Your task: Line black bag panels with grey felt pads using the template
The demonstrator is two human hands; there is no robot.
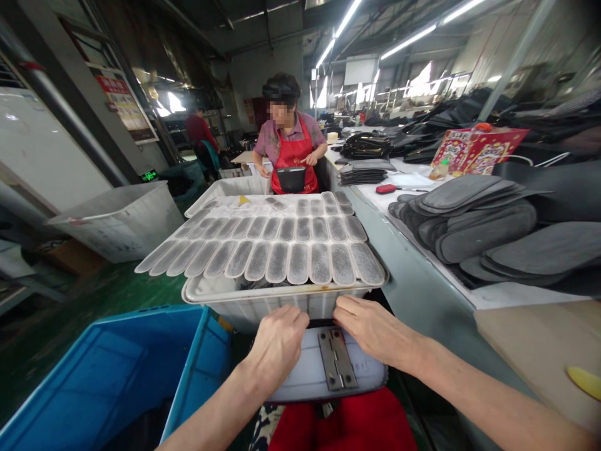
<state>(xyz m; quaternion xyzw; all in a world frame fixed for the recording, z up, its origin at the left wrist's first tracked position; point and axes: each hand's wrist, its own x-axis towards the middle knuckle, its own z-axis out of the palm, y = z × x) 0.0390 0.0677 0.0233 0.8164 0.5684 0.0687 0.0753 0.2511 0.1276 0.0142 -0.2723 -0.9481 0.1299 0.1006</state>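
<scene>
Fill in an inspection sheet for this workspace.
Surface: long worktable at right, bearing stacked dark pieces; white bin ahead, grey oval pads in rows over it.
Work items: pale form with a metal hinge, above red cloth.
Clutter: red patterned bag, small red item on the worktable.
Hands: left hand and right hand at the form's far edge; fingertips' grip unclear.
Cables: pale cord near the bag; whether a cable, cannot tell.
Surroundings: co-worker in red apron ahead; blue bin at left; strip lights overhead.
</scene>
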